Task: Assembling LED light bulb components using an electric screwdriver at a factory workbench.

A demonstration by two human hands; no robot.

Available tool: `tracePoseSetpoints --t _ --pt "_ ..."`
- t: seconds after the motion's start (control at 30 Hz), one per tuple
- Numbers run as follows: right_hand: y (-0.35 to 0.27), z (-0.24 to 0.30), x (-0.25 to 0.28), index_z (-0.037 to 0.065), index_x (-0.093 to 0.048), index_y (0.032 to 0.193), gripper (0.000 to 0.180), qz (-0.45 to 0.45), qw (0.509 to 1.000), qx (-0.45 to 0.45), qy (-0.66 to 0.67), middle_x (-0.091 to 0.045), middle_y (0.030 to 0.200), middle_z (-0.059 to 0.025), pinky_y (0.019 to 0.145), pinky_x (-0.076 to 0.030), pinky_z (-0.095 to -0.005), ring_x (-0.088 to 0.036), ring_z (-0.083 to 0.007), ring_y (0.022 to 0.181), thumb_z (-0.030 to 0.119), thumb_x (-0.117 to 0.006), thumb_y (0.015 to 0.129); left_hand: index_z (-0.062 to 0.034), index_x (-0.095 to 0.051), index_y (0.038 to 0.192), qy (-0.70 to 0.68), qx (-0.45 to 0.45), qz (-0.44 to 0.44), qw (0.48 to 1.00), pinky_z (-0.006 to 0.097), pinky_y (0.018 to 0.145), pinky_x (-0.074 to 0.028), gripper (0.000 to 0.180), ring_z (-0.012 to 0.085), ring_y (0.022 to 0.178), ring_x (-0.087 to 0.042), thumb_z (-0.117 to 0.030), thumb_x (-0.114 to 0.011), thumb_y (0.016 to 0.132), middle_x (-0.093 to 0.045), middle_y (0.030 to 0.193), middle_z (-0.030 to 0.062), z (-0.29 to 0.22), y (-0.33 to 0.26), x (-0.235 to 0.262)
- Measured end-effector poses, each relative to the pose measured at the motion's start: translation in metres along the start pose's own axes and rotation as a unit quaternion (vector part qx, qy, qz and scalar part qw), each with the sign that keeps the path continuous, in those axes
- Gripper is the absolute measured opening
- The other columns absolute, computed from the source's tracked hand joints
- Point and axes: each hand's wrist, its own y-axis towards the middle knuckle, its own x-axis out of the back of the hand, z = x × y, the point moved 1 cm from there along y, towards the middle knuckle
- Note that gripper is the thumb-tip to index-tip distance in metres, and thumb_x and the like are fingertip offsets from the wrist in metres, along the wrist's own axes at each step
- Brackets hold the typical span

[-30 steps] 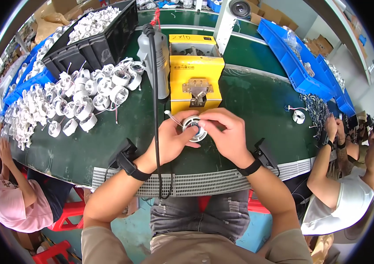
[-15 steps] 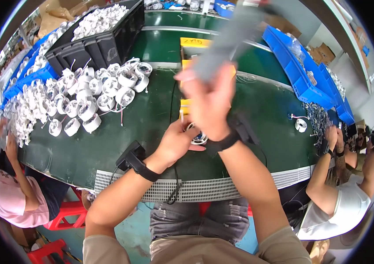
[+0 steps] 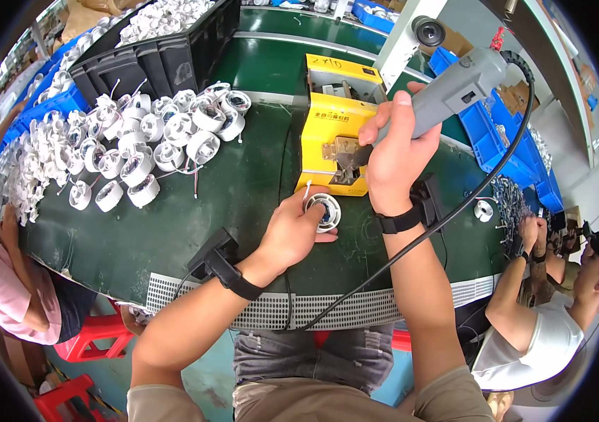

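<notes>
Your left hand [image 3: 294, 228] is closed at the fingers on a white ring [image 3: 330, 216], smooth and round, with the thumb laid over its darker inside. The ring is just in front of the straight-edged yellow box [image 3: 331, 116]. Your right hand [image 3: 404, 158] is wrapped about a grey power tool [image 3: 458, 91], long and rounded – its lower end is near the metal plate [image 3: 345, 151], but I cannot tell if they touch. Between your left hand and the pile of white parts [image 3: 134, 144], the green bench [image 3: 180, 232] gives room; a strip [image 3: 335, 310] with small holes follows the near edge.
</notes>
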Motion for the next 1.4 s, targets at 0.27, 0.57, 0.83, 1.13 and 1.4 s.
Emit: tracePoseSetpoints --t 0.27,0.57,0.83,1.13,1.4 --pt "-0.004 -0.003 -0.001 0.001 -0.042 0.113 0.026 -0.001 1.000 -0.001 -0.015 -0.049 0.062 -0.0059 0.045 -0.039 -0.0278 -0.047 -0.0132 0.046 0.016 -0.052 0.094 0.0060 -0.049 0.121 0.005 -0.001 -0.005 1.000 0.032 0.071 -0.060 0.030 0.0191 0.075 -0.065 -0.006 -0.042 0.095 -0.061 0.094 0.0127 -0.003 -0.002 -0.001" --pt "-0.032 0.010 0.008 0.002 -0.040 0.118 0.028 0.050 0.998 -0.030 -0.007 -0.048 0.063 -0.0061 0.045 -0.040 -0.0280 -0.045 -0.0129 0.046 0.015 -0.049 0.095 0.0039 -0.046 0.125 0.027 0.012 0.003 1.000 0.034 0.077 -0.060 0.031 0.0228 0.081 -0.066 -0.008 -0.043 0.097 -0.059 0.102 0.0132 -0.003 -0.001 0.002" --pt "-0.060 0.010 0.007 0.004 -0.038 0.123 0.032 0.091 0.993 -0.079 0.019 -0.048 0.064 -0.0059 0.048 -0.042 -0.0266 -0.047 -0.0120 0.047 0.016 -0.049 0.095 0.0045 -0.051 0.118 0.010 -0.014 -0.008 1.000 0.032 0.073 -0.060 0.027 0.0199 0.079 -0.066 -0.006 -0.043 0.095 -0.060 0.099 0.0130 -0.003 -0.002 0.002" --pt "-0.062 0.006 0.007 0.005 -0.039 0.122 0.030 0.077 0.992 -0.090 0.033 -0.048 0.065 -0.0065 0.048 -0.043 -0.0280 -0.047 -0.0129 0.047 0.016 -0.048 0.095 0.0042 -0.050 0.120 0.018 -0.012 0.003 1.000 0.032 0.074 -0.059 0.028 0.0197 0.082 -0.065 -0.006 -0.042 0.095 -0.060 0.101 0.0125 -0.006 -0.002 0.001" --pt "-0.064 0.000 0.012 0.002 -0.037 0.119 0.029 0.095 0.992 -0.075 0.045 -0.047 0.064 -0.0062 0.048 -0.043 -0.0274 -0.047 -0.0130 0.047 0.014 -0.047 0.095 0.0047 -0.050 0.120 0.019 -0.008 -0.002 1.000 0.032 0.075 -0.059 0.028 0.0199 0.084 -0.065 -0.008 -0.043 0.096 -0.060 0.103 0.0119 -0.005 -0.001 0.000"
